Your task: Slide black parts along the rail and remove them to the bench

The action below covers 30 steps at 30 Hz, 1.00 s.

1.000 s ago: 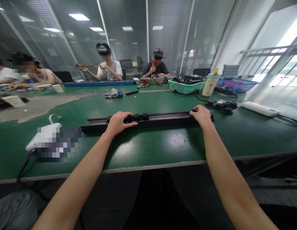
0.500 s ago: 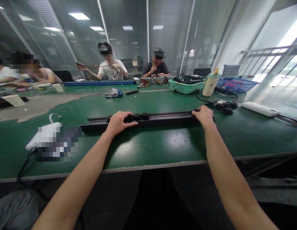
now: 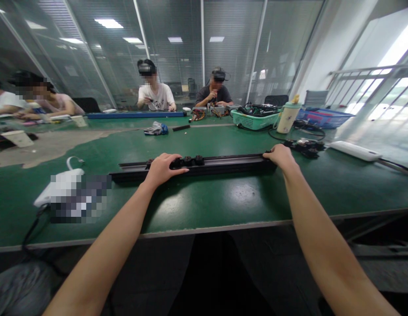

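A long black rail (image 3: 230, 166) lies crosswise on the green table, with a narrow channel along its top. Small black round-faced blocks (image 3: 199, 159) sit in that channel near its middle. My left hand (image 3: 162, 169) is closed over the rail left of centre, thumb along the near side and fingers over the top by the blocks; its palm hides part of the rail. At the rail's right end my right hand (image 3: 280, 157) pinches a small dark block, mostly covered by the fingers.
A white adapter (image 3: 64, 184) with a cable lies left. Black parts (image 3: 306, 147) and a white power strip (image 3: 355, 150) are at right. Behind stand a green basket (image 3: 255, 120) of cables and a cream bottle (image 3: 288, 117). Several people sit around the table (image 3: 204, 215).
My right wrist and forearm have swung slightly outward to the right, while the fingertips stay at the rail's end. My left hand holds its place. A person across has lowered a raised hand.
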Motion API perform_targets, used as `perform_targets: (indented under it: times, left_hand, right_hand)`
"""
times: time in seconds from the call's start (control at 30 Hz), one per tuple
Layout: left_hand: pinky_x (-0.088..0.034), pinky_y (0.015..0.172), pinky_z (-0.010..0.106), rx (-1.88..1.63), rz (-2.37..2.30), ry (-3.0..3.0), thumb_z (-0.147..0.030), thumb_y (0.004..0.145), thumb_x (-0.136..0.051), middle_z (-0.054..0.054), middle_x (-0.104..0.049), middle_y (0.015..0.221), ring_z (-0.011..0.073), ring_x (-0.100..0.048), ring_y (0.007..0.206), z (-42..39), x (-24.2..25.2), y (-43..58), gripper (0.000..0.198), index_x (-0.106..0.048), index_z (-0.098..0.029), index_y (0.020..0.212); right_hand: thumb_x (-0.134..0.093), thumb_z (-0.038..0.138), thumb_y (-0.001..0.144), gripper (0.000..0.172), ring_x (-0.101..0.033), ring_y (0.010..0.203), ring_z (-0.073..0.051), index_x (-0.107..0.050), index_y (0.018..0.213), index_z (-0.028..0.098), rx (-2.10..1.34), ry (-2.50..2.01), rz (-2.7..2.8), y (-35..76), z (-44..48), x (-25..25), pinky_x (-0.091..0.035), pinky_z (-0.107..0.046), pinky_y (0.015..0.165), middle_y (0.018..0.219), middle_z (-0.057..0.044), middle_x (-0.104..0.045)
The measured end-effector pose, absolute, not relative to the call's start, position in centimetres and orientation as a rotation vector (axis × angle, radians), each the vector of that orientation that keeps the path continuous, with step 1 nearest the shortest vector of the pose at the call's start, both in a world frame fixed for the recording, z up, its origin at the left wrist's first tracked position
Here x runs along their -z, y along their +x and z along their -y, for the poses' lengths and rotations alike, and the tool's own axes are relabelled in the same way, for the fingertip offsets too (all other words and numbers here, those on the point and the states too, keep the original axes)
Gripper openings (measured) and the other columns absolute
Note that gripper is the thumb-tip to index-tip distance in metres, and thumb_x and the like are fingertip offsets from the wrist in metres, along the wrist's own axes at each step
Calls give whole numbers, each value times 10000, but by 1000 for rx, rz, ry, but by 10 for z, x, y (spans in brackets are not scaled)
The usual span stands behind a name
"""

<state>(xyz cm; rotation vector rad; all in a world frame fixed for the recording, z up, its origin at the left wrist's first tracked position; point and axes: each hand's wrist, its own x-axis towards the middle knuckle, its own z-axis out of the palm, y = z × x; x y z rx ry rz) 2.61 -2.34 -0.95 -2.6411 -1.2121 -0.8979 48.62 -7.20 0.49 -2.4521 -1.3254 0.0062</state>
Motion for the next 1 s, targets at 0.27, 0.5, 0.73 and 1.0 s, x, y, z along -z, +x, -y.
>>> perform_targets:
  times: [0.27, 0.5, 0.73, 1.0]
  left_hand:
    - [-497, 977, 429, 897, 1205, -2635, -761, 844, -620, 128, -722, 1146, 308, -636, 1077, 22, 11, 25, 671, -701, -207, 1212]
    - [-500, 975, 439, 896, 1201, -2636, -764, 846, -611, 124, -723, 1139, 308, -635, 1071, 22, 10, 26, 669, -700, -212, 1212]
    - [-497, 982, 437, 886, 1199, -2640, -761, 844, -614, 123, -726, 1139, 310, -637, 1074, 22, 10, 26, 664, -700, -213, 1209]
    - [-502, 977, 456, 888, 1214, -2643, -751, 839, -627, 130, -725, 1133, 324, -638, 1075, 23, 9, 27, 663, -701, -209, 1214]
  right_hand:
    - [-763, 389, 793, 277, -677, 858, -249, -726, 914, 143, 14, -2262, 1362, 499, 80, 6, -496, -330, 770, 900, -115, -734]
    - [-696, 379, 808, 314, -637, 900, -264, -693, 1014, 141, 81, -2097, 1298, 491, 90, 24, -480, -363, 852, 954, -125, -695]
    - [-673, 355, 805, 318, -619, 946, -294, -688, 1037, 138, 166, -2102, 1260, 497, 84, 33, -464, -401, 900, 983, -151, -691]
    - [-648, 337, 838, 365, -605, 1051, -315, -694, 1127, 119, 224, -2197, 1187, 510, 82, 38, -458, -418, 919, 1094, -189, -689]
